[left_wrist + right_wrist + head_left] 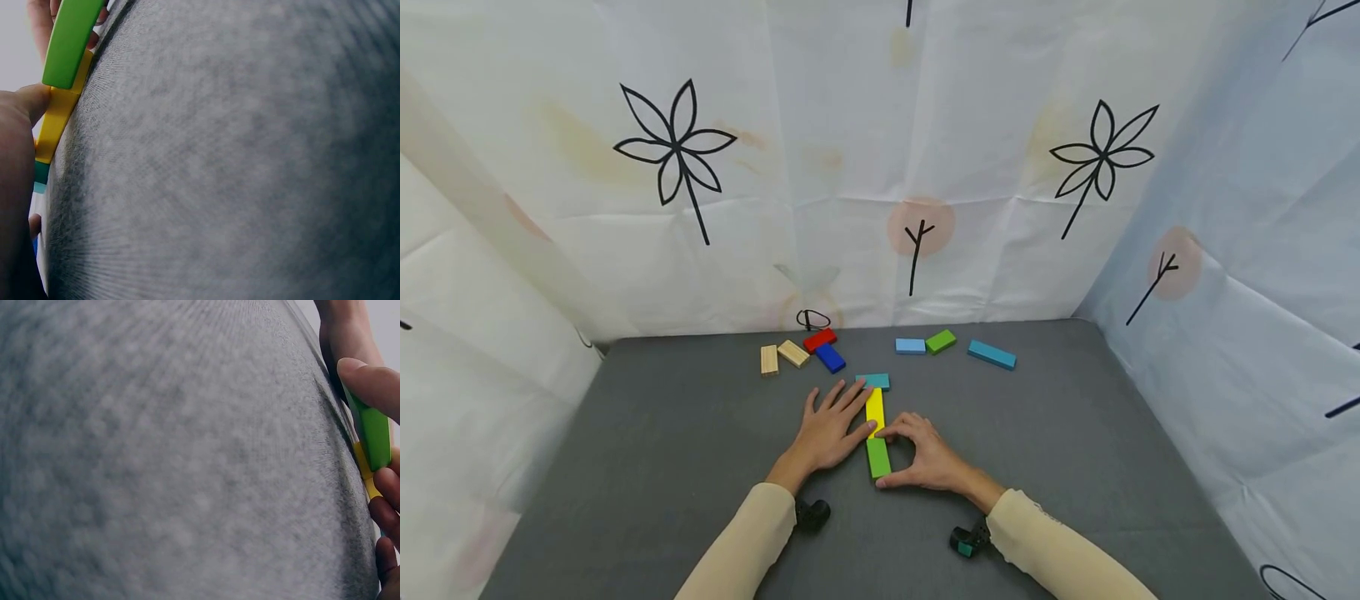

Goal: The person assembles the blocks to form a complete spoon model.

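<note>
In the head view a green block point(878, 458), a yellow block point(875, 408) and a teal block point(876, 382) make a line running away from me. My right hand point(928, 454) pinches the green block, thumb at its near end and fingers at its far end. Fingers spread, my left hand point(827, 433) lies along the left side, its thumb touching the yellow block and its fingertips by the teal one. The left wrist view has yellow showing beneath the green block point(70, 44). From the right wrist, the thumb presses on the green block's point(377, 437) near end.
Toward the back of the grey table point(700, 467) lie two wooden blocks point(769, 361), a red block point(820, 340) and a dark blue block point(830, 358). Farther right are a light blue block point(910, 347), another green block point(941, 342) and a long blue block point(992, 355).
</note>
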Tool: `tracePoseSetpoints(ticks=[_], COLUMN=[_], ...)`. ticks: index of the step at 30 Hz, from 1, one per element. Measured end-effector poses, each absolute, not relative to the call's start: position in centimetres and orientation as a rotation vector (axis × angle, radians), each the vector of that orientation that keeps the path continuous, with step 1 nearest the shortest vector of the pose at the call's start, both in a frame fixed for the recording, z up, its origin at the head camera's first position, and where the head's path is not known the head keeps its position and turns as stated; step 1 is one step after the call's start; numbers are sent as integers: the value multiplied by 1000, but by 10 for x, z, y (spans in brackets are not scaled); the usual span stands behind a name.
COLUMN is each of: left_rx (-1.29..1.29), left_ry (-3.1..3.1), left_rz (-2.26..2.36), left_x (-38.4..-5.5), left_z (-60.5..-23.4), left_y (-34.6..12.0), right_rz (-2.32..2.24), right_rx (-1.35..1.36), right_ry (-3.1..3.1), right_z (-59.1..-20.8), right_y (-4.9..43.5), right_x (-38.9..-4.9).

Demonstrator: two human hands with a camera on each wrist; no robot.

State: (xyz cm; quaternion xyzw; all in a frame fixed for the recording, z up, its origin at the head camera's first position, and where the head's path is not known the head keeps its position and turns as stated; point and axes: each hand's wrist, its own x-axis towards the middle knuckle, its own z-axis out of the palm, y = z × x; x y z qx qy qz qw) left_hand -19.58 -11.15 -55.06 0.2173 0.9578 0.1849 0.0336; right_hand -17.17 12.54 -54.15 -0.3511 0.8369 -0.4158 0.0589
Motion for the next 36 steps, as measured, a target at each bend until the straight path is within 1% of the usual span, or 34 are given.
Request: tracePoseSetpoints(ticks=[14,36], left_rx=[667,672], left_ry=[2950,2936], left_rz=[577,587], left_x=[-197,-196], left_z=[-551,-548], left_y=[-112,-112], right_rz=[-1217,-1139], right_rx=[-1003,-1056], right_ry=[2573,2626], right_z=[-543,-546], right_y=[122,121], right_x=[-171,-172])
